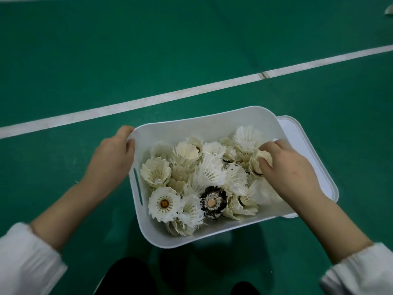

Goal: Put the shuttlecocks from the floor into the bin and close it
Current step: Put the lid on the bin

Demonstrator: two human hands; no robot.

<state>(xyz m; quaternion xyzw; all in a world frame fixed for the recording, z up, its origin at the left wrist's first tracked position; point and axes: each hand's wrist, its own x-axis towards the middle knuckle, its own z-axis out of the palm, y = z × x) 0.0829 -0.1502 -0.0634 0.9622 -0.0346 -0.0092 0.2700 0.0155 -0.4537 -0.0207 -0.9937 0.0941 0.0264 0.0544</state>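
Head view: what was the bin [212,122] like?
— Smooth white plastic, a rounded rectangle with a slot handle [137,186] cut through its left wall. It sat on the green floor [85,60], its long side running left to right, roughly in line with the white stripe [191,90]. A flat white lid [297,133] with rounded corners lay partly under its right end.

And the shuttlecocks [212,173]?
— Heaped inside the bin, cream and white, feathery and frayed at the tips. Most stood skirt up, so one looked down the cone at the cork. A dark shuttlecock [212,202] sat near the front, also facing up.

The hands?
— The left hand [112,154] gripped the bin's far left corner, fingers curled over the rim. The right hand [291,169] was inside at the right end, fingers and thumb curled round one cream shuttlecock [265,158], its dark-banded base toward the person and its feathers pointing away.
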